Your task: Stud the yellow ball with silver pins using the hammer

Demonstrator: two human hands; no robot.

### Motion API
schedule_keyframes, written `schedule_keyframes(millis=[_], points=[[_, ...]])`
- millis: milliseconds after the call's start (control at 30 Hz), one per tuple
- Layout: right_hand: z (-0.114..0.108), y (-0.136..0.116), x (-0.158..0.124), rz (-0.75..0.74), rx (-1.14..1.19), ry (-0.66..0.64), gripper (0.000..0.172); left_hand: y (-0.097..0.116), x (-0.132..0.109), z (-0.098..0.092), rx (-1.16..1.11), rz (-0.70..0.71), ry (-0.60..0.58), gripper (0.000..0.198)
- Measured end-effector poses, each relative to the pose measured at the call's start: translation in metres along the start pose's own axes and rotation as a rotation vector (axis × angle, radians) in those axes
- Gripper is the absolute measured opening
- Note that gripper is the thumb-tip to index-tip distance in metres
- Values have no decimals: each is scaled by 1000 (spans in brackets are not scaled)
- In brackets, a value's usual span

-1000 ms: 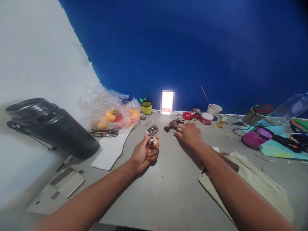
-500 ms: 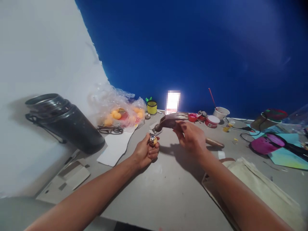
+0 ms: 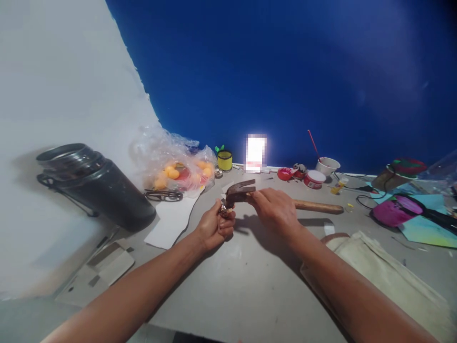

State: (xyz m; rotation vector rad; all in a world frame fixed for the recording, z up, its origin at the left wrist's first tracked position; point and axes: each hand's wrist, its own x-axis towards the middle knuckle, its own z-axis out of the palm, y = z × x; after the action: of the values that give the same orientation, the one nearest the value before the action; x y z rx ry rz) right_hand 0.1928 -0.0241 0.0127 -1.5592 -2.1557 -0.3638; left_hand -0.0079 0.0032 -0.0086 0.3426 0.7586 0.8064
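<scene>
1. Left hand (image 3: 213,229), centre of frame, is clenched round a small shiny ball (image 3: 223,210). Ball peeks out at the fingertips, mostly hidden by the fingers.
2. Right hand (image 3: 274,211), just right of centre, is gripping a hammer (image 3: 240,190) high on the shaft, right behind the head. The wooden handle (image 3: 317,206) sticks out to the right, low over the counter (image 3: 250,286).
3. Hammer head sits just above the ball, touching or nearly so; can't tell which.
4. Handling, ball: looks light, smooth and slick, prob. thin-walled, so likely fragile and apt to squirt out of a pinch. Best cupped low w/ fingers wrapped round, top left bare.
5. Handling, hammer: stiff, head-heavy. A choked-up grip near the head gives control and only soft taps; holding the handle end would give more force, less aim.
6. Risk as I judge it: fingertips sit v. close to the strike spot.
7. Around: clear plastic bag (image 3: 171,162) of orange balls at centre left, glasses (image 3: 162,194) in front of it, dark tub (image 3: 96,188) lying at left, cloth bag (image 3: 389,276) at lower right.
</scene>
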Motion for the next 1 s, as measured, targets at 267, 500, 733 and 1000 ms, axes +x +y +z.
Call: schedule_keyframes(millis=[267, 500, 733, 1000], points=[[5, 45, 9, 357, 59, -99, 27, -2, -3, 4, -17, 38, -60, 51], [26, 74, 8, 550, 0, -320, 25, -4, 0, 1, 3, 68, -37, 50], [14, 41, 7, 259, -37, -127, 25, -8, -1, 2, -31, 84, -48, 49], [7, -35, -5, -141, 158, -312, 18, -10, 5, -2, -123, 115, -103, 39]])
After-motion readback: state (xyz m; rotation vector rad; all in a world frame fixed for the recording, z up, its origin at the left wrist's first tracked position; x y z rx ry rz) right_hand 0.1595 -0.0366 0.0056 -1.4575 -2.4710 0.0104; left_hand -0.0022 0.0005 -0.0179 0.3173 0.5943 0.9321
